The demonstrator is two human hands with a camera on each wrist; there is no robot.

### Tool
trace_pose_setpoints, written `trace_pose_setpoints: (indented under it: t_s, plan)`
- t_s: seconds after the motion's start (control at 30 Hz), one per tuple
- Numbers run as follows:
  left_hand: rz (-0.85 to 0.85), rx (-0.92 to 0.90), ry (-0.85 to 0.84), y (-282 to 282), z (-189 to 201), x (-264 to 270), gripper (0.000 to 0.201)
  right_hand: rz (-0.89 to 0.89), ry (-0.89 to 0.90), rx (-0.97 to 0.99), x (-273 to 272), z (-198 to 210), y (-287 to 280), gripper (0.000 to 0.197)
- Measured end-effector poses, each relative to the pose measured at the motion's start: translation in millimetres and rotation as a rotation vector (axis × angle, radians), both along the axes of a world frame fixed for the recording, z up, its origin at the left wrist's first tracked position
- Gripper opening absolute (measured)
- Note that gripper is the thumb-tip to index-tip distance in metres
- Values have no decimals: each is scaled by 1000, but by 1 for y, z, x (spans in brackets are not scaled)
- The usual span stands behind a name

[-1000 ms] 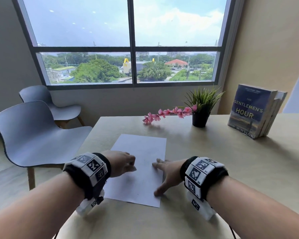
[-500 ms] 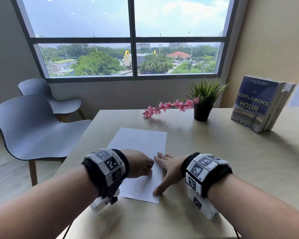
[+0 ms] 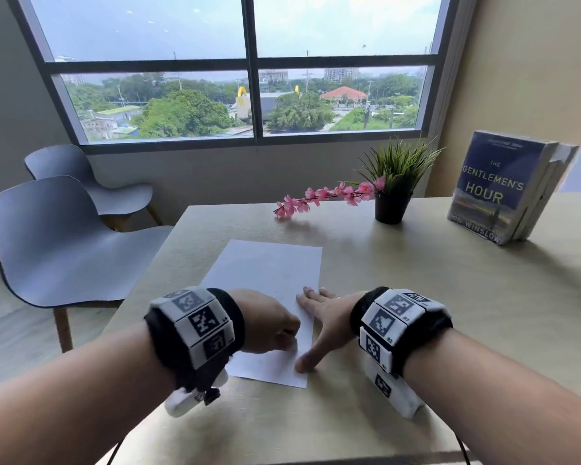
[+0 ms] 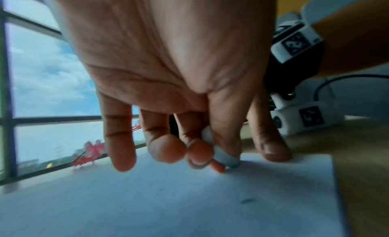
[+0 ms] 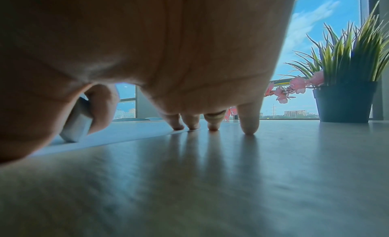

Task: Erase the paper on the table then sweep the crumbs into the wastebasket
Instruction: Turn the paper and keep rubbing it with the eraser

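Note:
A white sheet of paper (image 3: 265,283) lies on the beige table (image 3: 416,297) in front of me. My left hand (image 3: 269,322) pinches a small white eraser (image 4: 223,155) and presses it onto the paper (image 4: 168,199) near its right edge. The eraser (image 5: 74,124) also shows in the right wrist view, standing on the sheet. My right hand (image 3: 322,317) lies spread flat, fingertips (image 5: 249,130) down, holding the paper's right edge with the thumb near the front corner. A small dark crumb (image 4: 247,201) lies on the sheet. No wastebasket is in view.
A potted grass plant (image 3: 394,182) with a pink flower sprig (image 3: 322,196) stands at the table's far side. A stack of books (image 3: 503,189) leans at the far right. Two grey chairs (image 3: 57,236) stand left of the table.
My left hand with the eraser has slid rightward across the paper to beside my right hand. The right hand has stayed on the sheet's edge. The head view tilted up slightly.

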State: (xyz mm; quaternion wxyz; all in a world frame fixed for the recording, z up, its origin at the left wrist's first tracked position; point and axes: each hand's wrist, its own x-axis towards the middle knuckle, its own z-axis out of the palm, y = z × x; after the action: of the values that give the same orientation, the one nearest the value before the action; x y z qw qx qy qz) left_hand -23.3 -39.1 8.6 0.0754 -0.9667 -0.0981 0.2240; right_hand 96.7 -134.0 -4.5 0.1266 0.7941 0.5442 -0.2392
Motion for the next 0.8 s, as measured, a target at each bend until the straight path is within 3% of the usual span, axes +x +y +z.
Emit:
trace_pose_setpoints:
  t_s: [0.17, 0.33, 0.5, 0.7, 0.8]
  plan:
    - [81, 42, -29, 20, 5, 4, 37, -13, 9, 5, 1, -1, 1, 125]
    - [-31, 28, 16, 1, 1, -6, 27, -2, -2, -6, 2, -3, 2, 127]
    - [75, 34, -18, 19, 7, 0, 36, -5, 2, 3, 3, -3, 2, 128]
    - [-20, 15, -5, 4, 1, -4, 31, -4, -3, -7, 2, -2, 2, 127]
    - [21, 11, -10, 13, 4, 3, 36, -7, 2, -7, 3, -1, 1, 127]
